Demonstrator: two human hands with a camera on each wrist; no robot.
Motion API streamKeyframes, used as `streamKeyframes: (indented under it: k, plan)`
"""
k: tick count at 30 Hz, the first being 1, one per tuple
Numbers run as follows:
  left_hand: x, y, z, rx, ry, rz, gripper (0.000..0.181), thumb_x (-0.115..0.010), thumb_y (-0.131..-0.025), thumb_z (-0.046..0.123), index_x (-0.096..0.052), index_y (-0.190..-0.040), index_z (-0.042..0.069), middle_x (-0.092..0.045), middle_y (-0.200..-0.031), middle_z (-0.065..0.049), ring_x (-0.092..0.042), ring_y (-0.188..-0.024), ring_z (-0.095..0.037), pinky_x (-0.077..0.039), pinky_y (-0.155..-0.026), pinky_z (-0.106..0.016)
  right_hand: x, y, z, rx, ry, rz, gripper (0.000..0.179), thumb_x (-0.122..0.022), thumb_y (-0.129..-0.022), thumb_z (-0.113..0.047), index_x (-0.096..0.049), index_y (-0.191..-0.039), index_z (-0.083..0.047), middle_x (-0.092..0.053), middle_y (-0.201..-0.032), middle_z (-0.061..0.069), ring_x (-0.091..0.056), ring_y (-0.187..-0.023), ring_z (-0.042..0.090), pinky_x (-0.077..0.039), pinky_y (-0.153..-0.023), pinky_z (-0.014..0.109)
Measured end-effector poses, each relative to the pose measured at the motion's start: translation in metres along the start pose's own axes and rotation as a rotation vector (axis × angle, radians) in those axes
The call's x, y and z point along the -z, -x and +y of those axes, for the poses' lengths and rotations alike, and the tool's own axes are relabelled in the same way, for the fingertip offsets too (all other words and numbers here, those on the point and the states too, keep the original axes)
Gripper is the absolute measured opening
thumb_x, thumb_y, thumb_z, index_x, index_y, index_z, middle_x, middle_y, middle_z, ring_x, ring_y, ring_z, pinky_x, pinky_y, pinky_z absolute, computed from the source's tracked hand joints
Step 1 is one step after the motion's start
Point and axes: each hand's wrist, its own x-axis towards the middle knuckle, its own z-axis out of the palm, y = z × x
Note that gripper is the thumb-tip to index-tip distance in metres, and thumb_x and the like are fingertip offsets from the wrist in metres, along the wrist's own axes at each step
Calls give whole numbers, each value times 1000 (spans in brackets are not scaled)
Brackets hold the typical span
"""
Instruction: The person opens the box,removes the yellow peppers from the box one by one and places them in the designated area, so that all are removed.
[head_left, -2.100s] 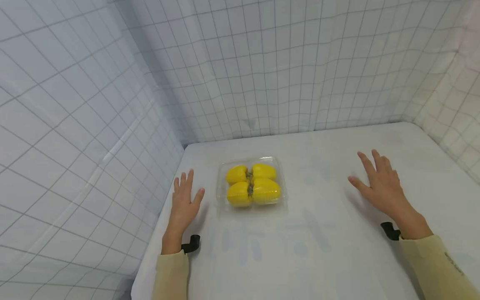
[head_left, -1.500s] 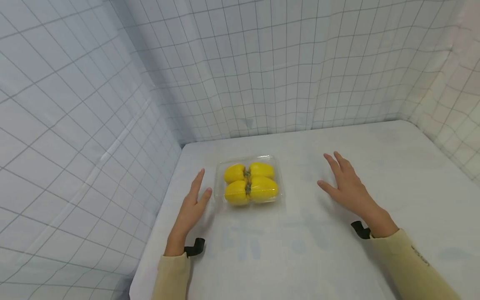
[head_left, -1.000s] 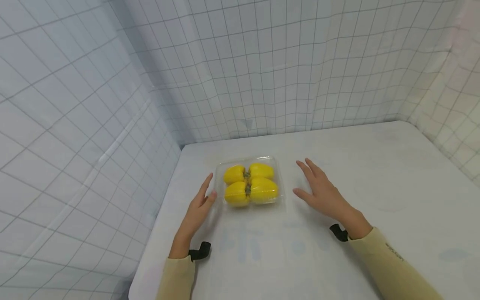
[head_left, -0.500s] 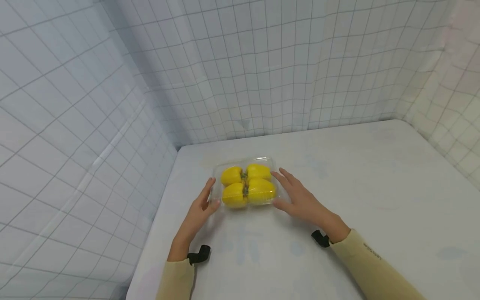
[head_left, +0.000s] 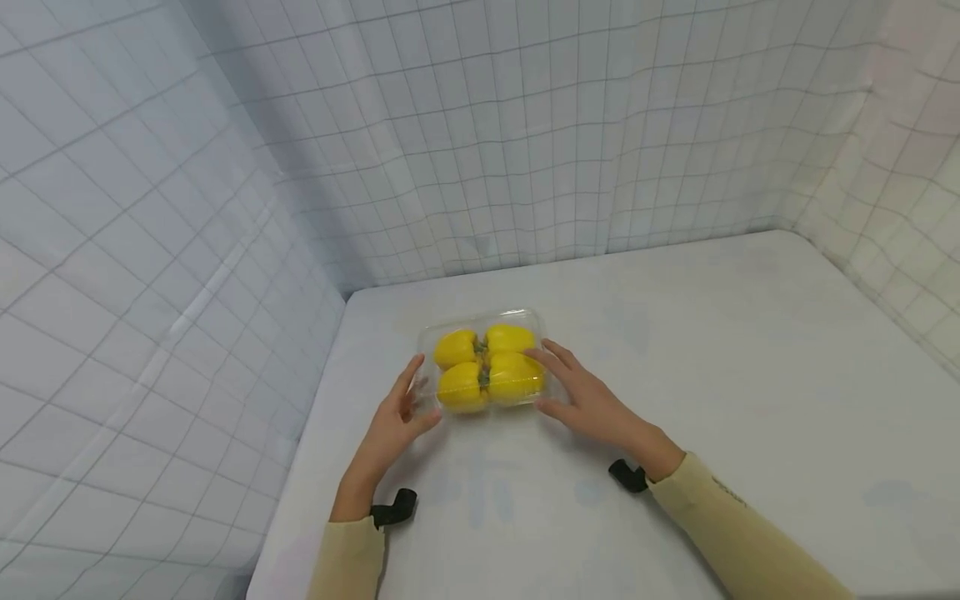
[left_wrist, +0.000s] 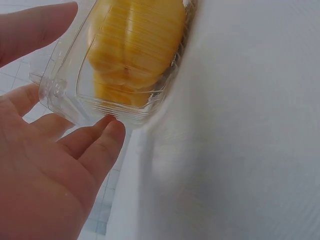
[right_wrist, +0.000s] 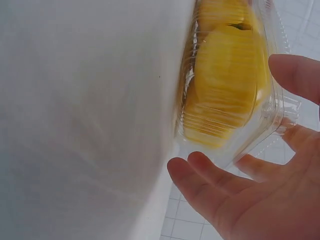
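Note:
A clear plastic clamshell box (head_left: 429,340) holding several yellow bell peppers (head_left: 517,377) sits on the white table, its lid down. My left hand (head_left: 390,425) is at the box's left side, thumb near the front corner. In the left wrist view its lower fingertips (left_wrist: 114,131) meet the ribbed side wall. On the other side, my right hand (head_left: 588,400) has its thumb by the front right corner and one finger overlapping the lid in the head view. The right wrist view shows its fingers (right_wrist: 200,182) loosely spread along the wall, the thumb (right_wrist: 295,75) apart from them.
The white table (head_left: 712,375) extends to the right and toward the front. Grid-patterned white curtains (head_left: 510,150) hang behind it and along both sides. Black camera mounts (head_left: 399,507) sit on both wrists, below the sleeves.
Both hands have moved inward to the box, the right hand sweeping a long way left and the left hand a short way right. The box itself has not visibly moved on the table.

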Motion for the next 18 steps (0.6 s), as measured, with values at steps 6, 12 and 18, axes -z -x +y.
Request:
streamKeyframes:
  k: [6, 12, 18]
  plan:
    - [-2, -1, -1, -2, 34, 2, 92, -74, -92, 10, -17, -163, 25, -7, -168, -3, -23, -149, -40, -23, -113, -60, -2, -1, -2, -39, -50, 5, 69, -64, -99, -29, -29, -158, -33, -13, -167, 5, -31, -146, 34, -41, -102, 62]
    - [-2, -3, -7, 6, 85, 14, 89, -69, -93, 0, -18, -163, 24, -7, -168, 1, -18, -150, -38, -16, -115, -60, -7, -4, -1, -61, -109, -1, 69, -64, -99, -21, -30, -157, -34, -12, -167, 4, -36, -143, 33, -49, -96, 53]
    - [0, -9, -33, -49, 105, 22, 84, -64, -96, 0, -22, -162, 31, -9, -167, 10, -13, -151, -36, -13, -117, -58, -8, -5, -1, -70, -158, 3, 68, -62, -99, -15, -32, -156, -34, -11, -167, 6, -38, -141, 33, -50, -96, 50]
